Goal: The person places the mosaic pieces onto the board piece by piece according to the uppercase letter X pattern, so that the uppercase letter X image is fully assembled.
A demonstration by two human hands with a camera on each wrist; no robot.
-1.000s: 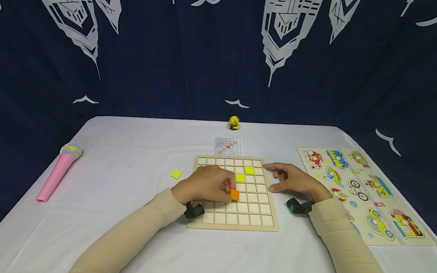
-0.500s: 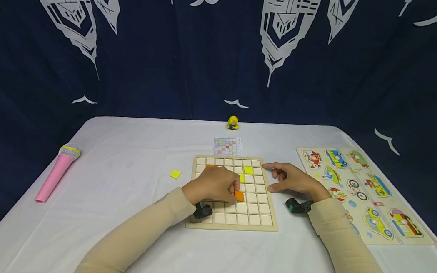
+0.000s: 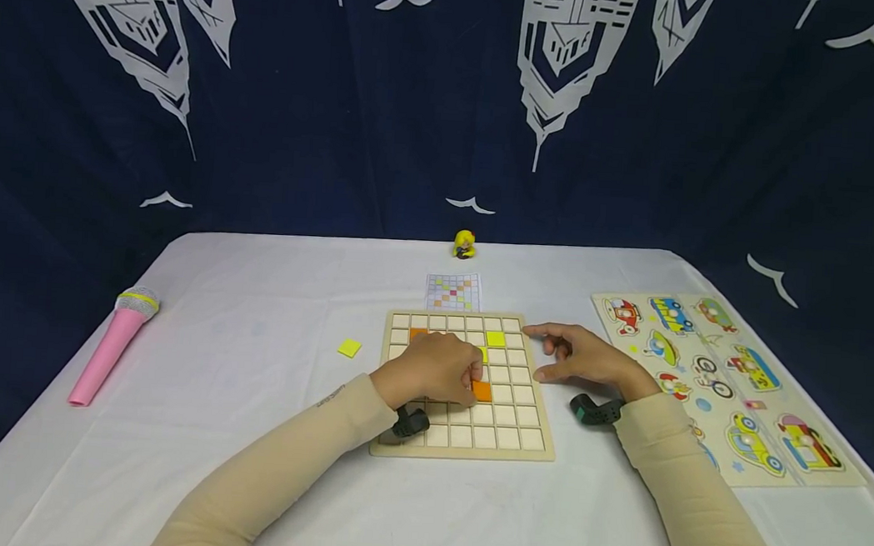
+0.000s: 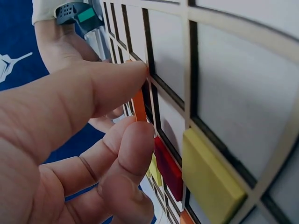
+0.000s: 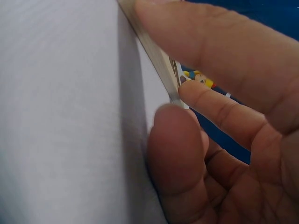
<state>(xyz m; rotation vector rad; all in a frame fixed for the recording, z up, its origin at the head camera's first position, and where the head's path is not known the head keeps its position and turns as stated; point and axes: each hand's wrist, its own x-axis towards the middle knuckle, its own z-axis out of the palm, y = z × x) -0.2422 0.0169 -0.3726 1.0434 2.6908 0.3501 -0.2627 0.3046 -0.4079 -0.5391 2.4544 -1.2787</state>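
Observation:
My left hand (image 3: 439,369) reaches over the wooden grid board (image 3: 463,452) and pinches an orange square tile (image 3: 481,391) between thumb and finger. In the left wrist view the tile (image 4: 139,105) stands on edge, close against a grid cell. Beside it sit a red tile (image 4: 168,168) and a yellow tile (image 4: 210,175) in their cells. Another yellow tile (image 3: 495,339) and an orange tile (image 3: 418,334) lie farther up the board. My right hand (image 3: 589,362) rests at the board's right edge, its thumb and forefinger touching the rim.
A loose yellow tile (image 3: 349,348) lies left of the board. Behind it are a printed pattern card (image 3: 454,292) and a small yellow-haired figurine (image 3: 465,245). A pink toy microphone (image 3: 115,345) lies at far left, and a picture puzzle board (image 3: 729,408) at right.
My left hand has shifted slightly right with the orange tile, which now lies flatter over a cell. The right hand stays at the board's edge.

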